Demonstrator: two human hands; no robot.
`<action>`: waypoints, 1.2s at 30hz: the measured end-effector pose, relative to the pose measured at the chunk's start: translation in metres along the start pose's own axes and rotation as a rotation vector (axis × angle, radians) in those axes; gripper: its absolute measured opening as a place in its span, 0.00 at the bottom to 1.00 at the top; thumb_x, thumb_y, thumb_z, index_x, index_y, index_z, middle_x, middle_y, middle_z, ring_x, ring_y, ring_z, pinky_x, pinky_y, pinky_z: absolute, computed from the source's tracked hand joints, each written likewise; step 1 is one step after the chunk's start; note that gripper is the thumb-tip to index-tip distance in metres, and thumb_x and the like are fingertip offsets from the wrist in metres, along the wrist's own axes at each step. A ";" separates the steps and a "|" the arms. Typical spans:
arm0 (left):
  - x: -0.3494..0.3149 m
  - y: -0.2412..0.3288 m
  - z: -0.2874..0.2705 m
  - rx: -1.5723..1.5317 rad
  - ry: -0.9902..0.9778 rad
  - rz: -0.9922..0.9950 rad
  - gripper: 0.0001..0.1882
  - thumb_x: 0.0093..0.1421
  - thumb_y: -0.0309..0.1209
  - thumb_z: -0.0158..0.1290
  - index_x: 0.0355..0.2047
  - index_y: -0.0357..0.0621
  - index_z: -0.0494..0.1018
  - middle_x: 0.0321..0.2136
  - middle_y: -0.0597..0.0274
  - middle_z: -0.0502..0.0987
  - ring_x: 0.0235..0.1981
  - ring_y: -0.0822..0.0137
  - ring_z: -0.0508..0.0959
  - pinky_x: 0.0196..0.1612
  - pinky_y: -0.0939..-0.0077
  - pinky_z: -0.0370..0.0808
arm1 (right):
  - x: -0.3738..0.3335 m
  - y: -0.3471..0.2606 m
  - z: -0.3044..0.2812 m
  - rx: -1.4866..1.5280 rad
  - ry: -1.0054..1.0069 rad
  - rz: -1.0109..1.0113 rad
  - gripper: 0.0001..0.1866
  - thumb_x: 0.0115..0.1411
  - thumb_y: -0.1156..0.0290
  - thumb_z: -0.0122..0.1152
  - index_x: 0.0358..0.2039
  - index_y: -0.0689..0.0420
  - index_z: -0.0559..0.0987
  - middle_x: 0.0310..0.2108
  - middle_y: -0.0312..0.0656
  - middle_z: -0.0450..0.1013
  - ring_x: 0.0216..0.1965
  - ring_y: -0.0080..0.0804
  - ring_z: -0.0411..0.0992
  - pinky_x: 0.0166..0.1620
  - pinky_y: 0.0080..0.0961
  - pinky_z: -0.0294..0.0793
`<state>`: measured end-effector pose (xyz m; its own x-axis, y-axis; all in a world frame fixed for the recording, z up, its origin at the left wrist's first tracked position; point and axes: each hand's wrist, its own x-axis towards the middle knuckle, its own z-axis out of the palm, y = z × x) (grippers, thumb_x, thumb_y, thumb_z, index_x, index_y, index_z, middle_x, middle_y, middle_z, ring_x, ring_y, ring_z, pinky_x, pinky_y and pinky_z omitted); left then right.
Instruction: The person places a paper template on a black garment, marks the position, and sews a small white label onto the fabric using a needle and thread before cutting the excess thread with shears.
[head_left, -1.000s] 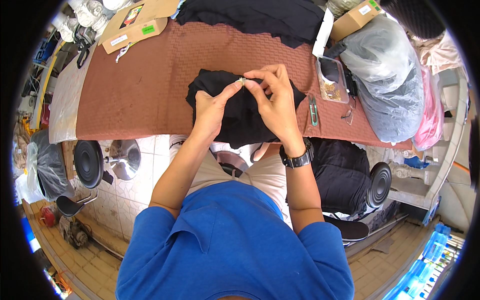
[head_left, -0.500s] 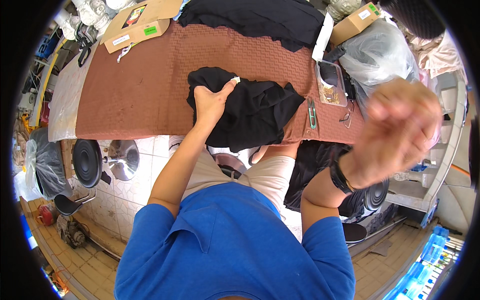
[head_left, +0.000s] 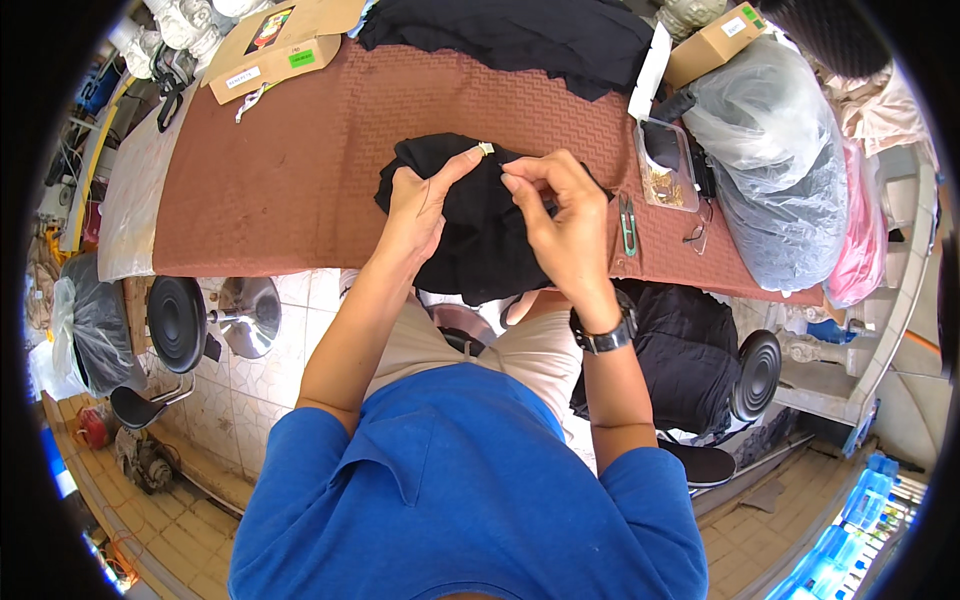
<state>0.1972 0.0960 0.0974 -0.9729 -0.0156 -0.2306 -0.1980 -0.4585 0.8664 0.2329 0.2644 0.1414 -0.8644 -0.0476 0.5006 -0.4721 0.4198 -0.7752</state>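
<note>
A bunched piece of black cloth [head_left: 480, 245] lies over the near edge of the table, in front of my body. My left hand [head_left: 415, 212] grips its upper part, thumb on top. A small whitish tag [head_left: 487, 149] sticks out at the thumb's tip, against the black fabric. Just to the right, my right hand [head_left: 568, 215] is closed in a pinch over the cloth, thumb and forefinger together. Whatever is between those fingertips is too fine to make out. Green-handled thread snips [head_left: 628, 226] lie right of the cloth.
Brown patterned cloth covers the table [head_left: 270, 190]. At its right are a clear plastic box [head_left: 683, 190] with small gold-coloured pieces, eyeglasses [head_left: 697, 235] and a stuffed plastic bag [head_left: 775, 190]. A cardboard box [head_left: 285, 65] and more black fabric [head_left: 510, 35] lie along the far side.
My right hand has come in from the far right, where it was raised and blurred, to the cloth beside the tag. My left hand keeps its hold, with the thumb slightly shifted.
</note>
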 end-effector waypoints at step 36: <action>-0.002 0.013 0.001 0.005 0.014 0.092 0.12 0.55 0.27 0.69 0.35 0.31 0.81 0.34 0.62 0.82 0.34 0.74 0.81 0.41 0.79 0.76 | -0.022 -0.032 -0.011 0.354 -0.051 0.316 0.05 0.63 0.78 0.65 0.39 0.64 0.83 0.30 0.34 0.67 0.27 0.17 0.69 0.31 0.13 0.71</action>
<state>0.1966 0.0909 0.1095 -0.9853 -0.0699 -0.1560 -0.1084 -0.4501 0.8864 0.2688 0.2618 0.1592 -0.9783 -0.0153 0.2067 -0.2072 0.0865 -0.9745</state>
